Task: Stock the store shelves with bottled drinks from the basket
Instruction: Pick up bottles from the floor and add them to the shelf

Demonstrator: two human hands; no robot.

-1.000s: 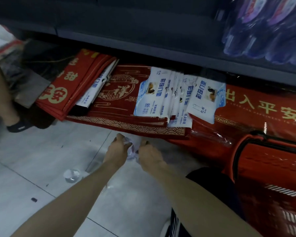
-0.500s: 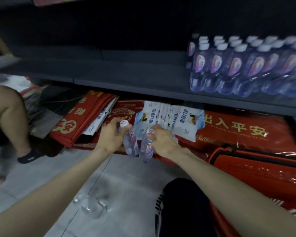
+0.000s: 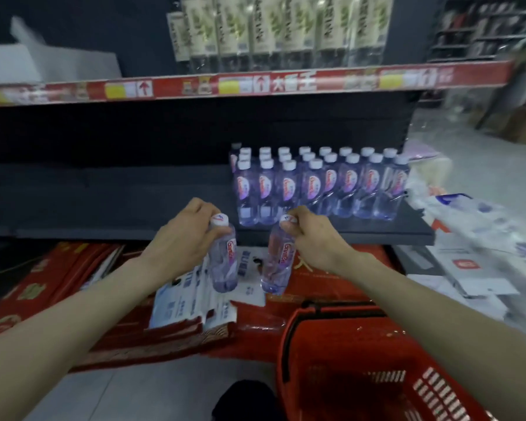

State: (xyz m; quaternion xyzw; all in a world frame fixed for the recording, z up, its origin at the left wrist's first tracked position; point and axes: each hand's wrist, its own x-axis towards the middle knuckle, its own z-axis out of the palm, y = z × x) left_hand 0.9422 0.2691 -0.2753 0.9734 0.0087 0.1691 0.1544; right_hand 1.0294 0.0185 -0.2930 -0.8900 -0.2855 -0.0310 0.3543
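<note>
Bottles: two are hanging in the air, one per hand, just in front of the dark shelf (image 3: 104,208) edge. Left hand (image 3: 182,235) is gripping the left bottle (image 3: 225,262) at the neck, fingers curling round just under the white cap. Right hand (image 3: 313,235) is pinching the right bottle (image 3: 277,265) the same way at its cap. Both are hanging roughly upright, bases tilting slightly toward each other, close but apart. Stock (image 3: 316,186) is standing in tidy rows on the right part of the shelf, just beyond the right hand. Red basket (image 3: 283,354) is sitting on the floor bottom right, under the right forearm; its inside is blurred, so can't tell the contents. Red mats (image 3: 58,275) and white packets (image 3: 189,299) are lying below the shelf, behind the held bottles.
</note>
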